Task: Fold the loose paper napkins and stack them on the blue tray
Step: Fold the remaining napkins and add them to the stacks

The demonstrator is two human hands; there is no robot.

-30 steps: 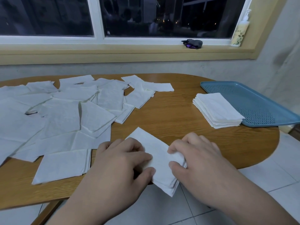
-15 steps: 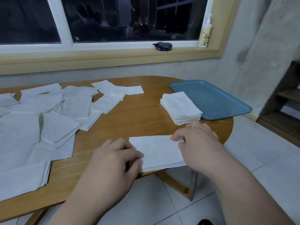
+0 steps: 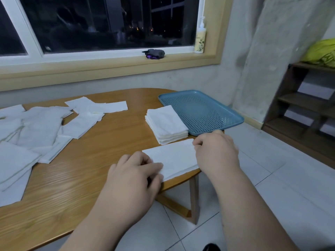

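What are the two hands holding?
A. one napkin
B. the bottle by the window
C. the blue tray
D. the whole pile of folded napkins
A: the left hand and right hand each pinch one end of a single napkin lying at the table edge.

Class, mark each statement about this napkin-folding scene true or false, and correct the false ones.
1. The left hand and right hand both grip one napkin at the table's near edge. True.
2. The stack of folded napkins lies left of the loose napkins. False: it lies right of them, beside the blue tray.
3. The pump bottle stands on the table. False: it stands on the window sill.
4. The loose napkins overlap one another. True.
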